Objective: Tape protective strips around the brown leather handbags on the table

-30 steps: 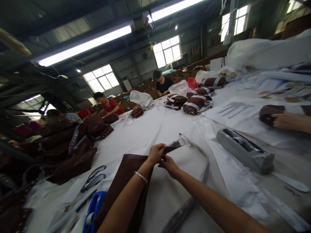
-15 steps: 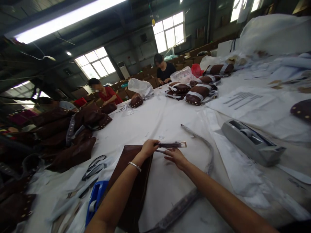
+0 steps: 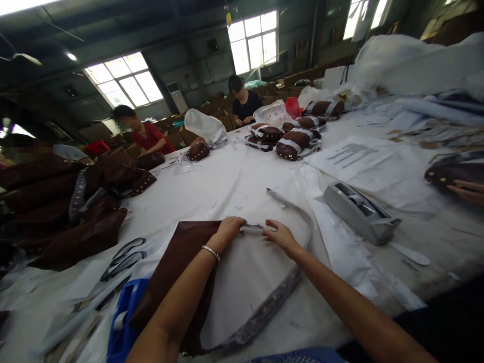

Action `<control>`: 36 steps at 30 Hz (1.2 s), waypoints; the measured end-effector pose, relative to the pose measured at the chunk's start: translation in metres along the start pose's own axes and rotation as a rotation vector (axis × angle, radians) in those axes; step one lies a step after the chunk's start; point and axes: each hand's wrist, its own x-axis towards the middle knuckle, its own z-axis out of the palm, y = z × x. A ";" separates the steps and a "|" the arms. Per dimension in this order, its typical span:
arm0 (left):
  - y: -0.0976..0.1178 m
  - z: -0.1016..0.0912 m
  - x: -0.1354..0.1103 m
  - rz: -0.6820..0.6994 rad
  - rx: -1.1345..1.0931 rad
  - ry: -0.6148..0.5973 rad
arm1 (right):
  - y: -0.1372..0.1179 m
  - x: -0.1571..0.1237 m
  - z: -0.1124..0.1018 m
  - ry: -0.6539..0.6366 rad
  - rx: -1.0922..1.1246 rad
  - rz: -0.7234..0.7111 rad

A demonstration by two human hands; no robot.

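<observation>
My left hand (image 3: 230,229), with a bangle on its wrist, is closed on the end of a short strap (image 3: 252,227) that sticks out past its fingertips. The fingers of my right hand (image 3: 280,237) are spread, close to the strap's free end. Beneath my left arm a flat dark brown leather bag (image 3: 166,267) lies on the table, partly covered by the arm. A long studded strap (image 3: 266,312) in clear plastic wrap curves from the bag's lower corner, passing under my right forearm.
A blue tape dispenser (image 3: 126,315) stands left of the bag, and a grey one (image 3: 359,214) is at the right. Brown bags (image 3: 75,212) are piled on the left. Wrapped bags (image 3: 297,142) lie farther back. Another person's hand (image 3: 469,190) touches a bag at the right edge.
The buckle end of the short strap, seen between my hands before, no longer shows clearly. My right hand's fingers have lifted and spread. The view has shifted rightward.
</observation>
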 end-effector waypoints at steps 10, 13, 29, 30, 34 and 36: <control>0.038 0.005 -0.009 -0.031 0.011 0.219 | -0.002 0.035 -0.111 0.203 -0.876 -0.264; 0.062 0.000 -0.001 0.002 -0.007 0.278 | -0.008 0.032 -0.120 0.180 -0.847 -0.341; 0.109 -0.036 -0.048 0.125 -0.046 0.168 | -0.040 -0.054 -0.133 -0.013 -0.602 -0.513; 0.101 -0.035 -0.056 0.107 -0.067 0.152 | -0.038 -0.053 -0.133 -0.025 -0.612 -0.506; 0.073 -0.034 -0.089 0.056 -0.204 0.063 | -0.026 -0.050 -0.130 -0.053 -0.664 -0.481; 0.064 -0.029 -0.102 0.037 -0.296 0.014 | -0.020 -0.047 -0.128 -0.097 -0.704 -0.456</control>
